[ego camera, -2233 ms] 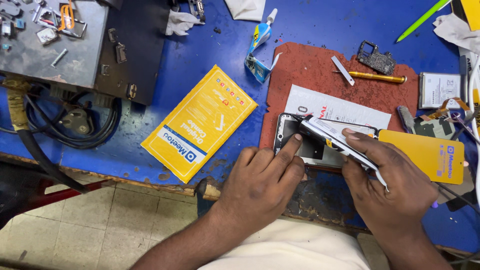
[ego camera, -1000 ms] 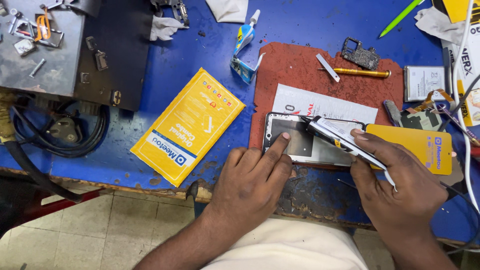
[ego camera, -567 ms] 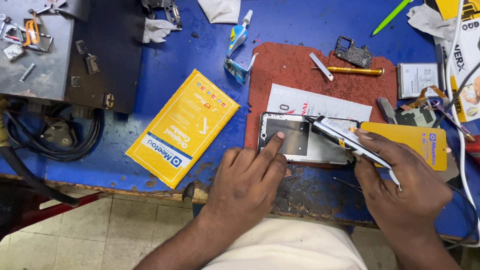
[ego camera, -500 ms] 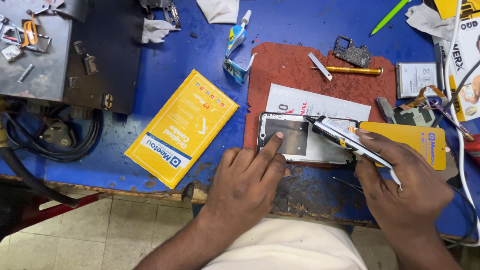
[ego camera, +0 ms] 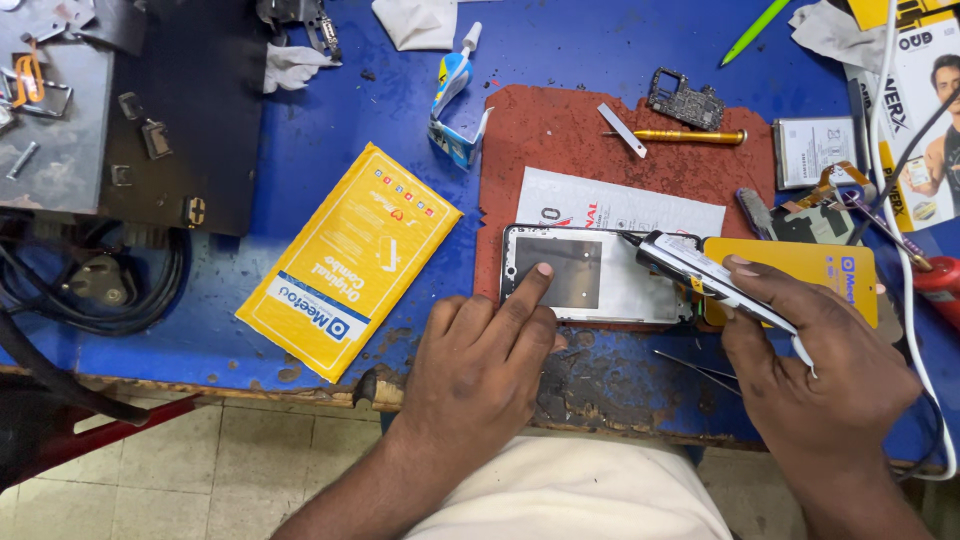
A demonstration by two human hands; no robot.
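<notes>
While the right hand [ego camera: 820, 370] grips a tube [ego camera: 700, 275], loose left fingers [ego camera: 530, 295] press, seemingly, the phone frame [ego camera: 620, 290] on the blue bench [ego camera: 340, 110].

A long yellow package [ego camera: 350, 260] lies tilted on the blue table [ego camera: 560, 50], left of the red mat [ego camera: 560, 130]; its lower end carries a white and blue band, and small red and white marks dot its upper part. On the mat, a white pouch [ego camera: 615, 205] with red and black print lies flat, its lower edge hidden under the opened phone frame [ego camera: 590, 275]. To the right a yellow rectangular card [ego camera: 820, 275] with a blue mark lies partly under the right hand [ego camera: 820, 370]. At the far right edge lies a white printed sheet [ego camera: 915, 110] with a picture on it, crossed by a white cable [ego camera: 885, 150]. A small blue and white blister pack [ego camera: 455, 95] stands above the yellow package.
</notes>
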